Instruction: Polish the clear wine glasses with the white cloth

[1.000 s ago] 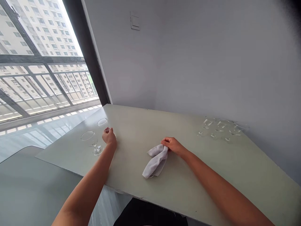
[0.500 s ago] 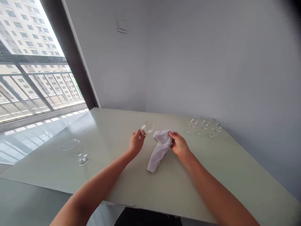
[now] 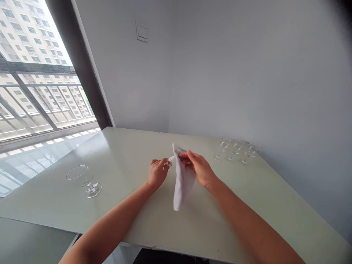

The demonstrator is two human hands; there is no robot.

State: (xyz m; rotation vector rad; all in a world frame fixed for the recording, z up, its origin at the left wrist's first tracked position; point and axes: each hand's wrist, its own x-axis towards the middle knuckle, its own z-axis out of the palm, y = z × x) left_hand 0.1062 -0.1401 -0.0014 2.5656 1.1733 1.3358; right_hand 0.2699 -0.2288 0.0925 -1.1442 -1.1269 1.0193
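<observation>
My left hand (image 3: pixel 157 173) is closed around the stem end of a stemmed glass (image 3: pixel 171 160), held above the middle of the table. The glass points to the right, and its bowl is mostly hidden by a white cloth (image 3: pixel 180 185). My right hand (image 3: pixel 198 168) grips the cloth and presses it at the mouth of the glass, fingers partly behind the fabric. The cloth's lower end hangs down toward the tabletop. How far the cloth goes into the bowl is hidden.
One stemmed glass (image 3: pixel 93 189) stands on the pale table (image 3: pixel 123 220) at the left. Three more stemmed glasses (image 3: pixel 235 148) stand in a row at the back right, near the grey wall (image 3: pixel 247 73). A large window (image 3: pixel 41 80) is at the left.
My right hand has brought the cloth left onto the glass, covering its bowl. The glass has turned to point right. My left hand keeps its hold.
</observation>
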